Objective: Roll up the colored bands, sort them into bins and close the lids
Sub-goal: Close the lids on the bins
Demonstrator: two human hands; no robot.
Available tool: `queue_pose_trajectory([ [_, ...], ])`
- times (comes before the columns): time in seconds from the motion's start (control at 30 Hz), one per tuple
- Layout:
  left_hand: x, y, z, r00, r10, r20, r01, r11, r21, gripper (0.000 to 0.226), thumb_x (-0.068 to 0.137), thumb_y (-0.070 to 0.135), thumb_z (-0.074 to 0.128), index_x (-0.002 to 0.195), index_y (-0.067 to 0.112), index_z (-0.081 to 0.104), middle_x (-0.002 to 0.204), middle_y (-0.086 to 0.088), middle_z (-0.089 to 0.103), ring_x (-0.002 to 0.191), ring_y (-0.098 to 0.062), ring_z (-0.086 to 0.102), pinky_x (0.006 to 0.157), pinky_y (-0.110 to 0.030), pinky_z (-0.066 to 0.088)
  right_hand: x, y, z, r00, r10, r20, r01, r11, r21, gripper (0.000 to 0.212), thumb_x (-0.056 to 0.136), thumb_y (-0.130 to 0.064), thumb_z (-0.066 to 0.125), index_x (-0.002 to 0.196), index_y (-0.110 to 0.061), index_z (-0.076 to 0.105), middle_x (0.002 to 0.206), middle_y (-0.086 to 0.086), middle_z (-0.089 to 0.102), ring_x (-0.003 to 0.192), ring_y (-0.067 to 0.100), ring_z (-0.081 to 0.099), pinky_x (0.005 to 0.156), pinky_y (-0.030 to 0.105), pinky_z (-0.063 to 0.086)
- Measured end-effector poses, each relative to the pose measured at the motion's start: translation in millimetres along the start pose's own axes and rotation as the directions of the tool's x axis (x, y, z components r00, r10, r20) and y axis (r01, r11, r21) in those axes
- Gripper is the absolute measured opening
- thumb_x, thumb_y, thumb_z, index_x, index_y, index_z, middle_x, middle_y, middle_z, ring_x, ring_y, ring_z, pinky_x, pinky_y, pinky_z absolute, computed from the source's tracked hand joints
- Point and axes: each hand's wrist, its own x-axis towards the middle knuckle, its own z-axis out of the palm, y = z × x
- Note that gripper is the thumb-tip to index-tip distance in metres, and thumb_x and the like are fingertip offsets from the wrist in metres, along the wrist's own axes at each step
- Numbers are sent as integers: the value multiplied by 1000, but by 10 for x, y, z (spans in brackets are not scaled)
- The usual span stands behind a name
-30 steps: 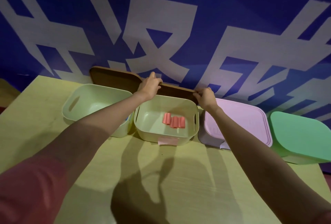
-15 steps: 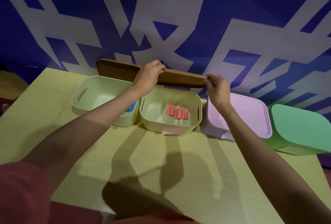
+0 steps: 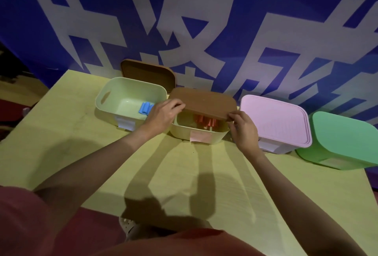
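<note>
1. A smooth brown rounded-rectangle lid is held tilted over the pale yellow plastic bin, its near edge raised, so the bin is only partly covered.
2. The left hand grips the lid's left edge with curled fingers; the right hand pinches its near right corner.
3. Under the lid, rolled red bands lie on the bin's floor; a pink label sits on its front wall.
4. To the left, an open pale green plastic bin with a cut-out handle holds rolled blue bands.
5. A second brown lid leans against the blue-and-white wall behind it.
6. On the right stand a pink lidded bin with a ridged top and a green lidded bin, both closed.
7. All rest on a matte yellow-green table.
</note>
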Motion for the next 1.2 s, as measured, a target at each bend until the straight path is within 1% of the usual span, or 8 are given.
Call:
queue_pose_trajectory([
  [0.13,-177,-20,5,997,67,24,-68,997,45,36,70,-3,80,104,2,70,98,-10,67,84,-25,60,65,-33,51,-138,68,70,975,-223,1,220,962,-161,19,84,-10,70,102,-4,68,105,9,67,90,28,57,72,39,54],
  [0.3,-286,-18,112,997,72,22,-74,995,69,29,76,-1,74,104,-1,69,110,-16,67,99,-30,63,82,-40,54,-203,121,175,976,-208,62,216,958,-189,27,90,-15,65,114,-4,65,128,11,61,120,31,53,100,43,43],
  [0.43,-296,-5,190,995,79,65,-84,994,76,26,78,-2,70,104,-4,68,116,-23,65,108,-34,65,97,-44,46,-217,130,166,975,-195,102,210,963,-167,31,94,-18,59,122,-4,60,134,13,57,124,31,52,105,42,40],
  [0.6,-300,14,195,992,95,78,-103,989,108,33,71,-4,77,102,-4,68,113,-24,66,105,-34,66,95,-45,47,-218,182,197,958,-263,112,282,932,-226,37,95,-25,49,123,-3,62,130,13,60,120,31,55,104,44,41],
  [0.73,-353,-17,234,987,140,82,-150,981,125,26,81,-1,65,107,-4,67,114,-23,66,107,-34,65,96,-46,48,-208,211,197,936,-319,150,346,912,-222,49,90,-37,52,126,-5,58,131,14,57,121,31,50,103,47,42],
  [0.87,-413,-31,264,981,171,95,-182,975,127,31,81,1,65,111,-6,66,115,-22,66,107,-34,65,94,-47,51,-194,231,246,910,-307,279,367,909,-196,67,91,-42,60,147,-15,36,155,11,30,145,30,22,117,46,20],
  [1.03,-477,-86,290,970,223,98,-234,965,116,30,88,2,58,117,-5,64,120,-21,64,113,-33,62,99,-46,49,-122,243,237,908,-250,336,327,924,-197,57,98,-49,29,148,-22,36,155,10,31,146,33,21,117,47,15],
  [1.2,-504,-90,265,978,177,107,-182,982,47,30,91,13,56,115,-1,66,120,-18,65,112,-29,63,99,-44,49,-137,248,273,915,-236,327,315,924,-214,49,99,-38,44,144,-20,43,152,11,36,144,34,26,116,47,20],
])
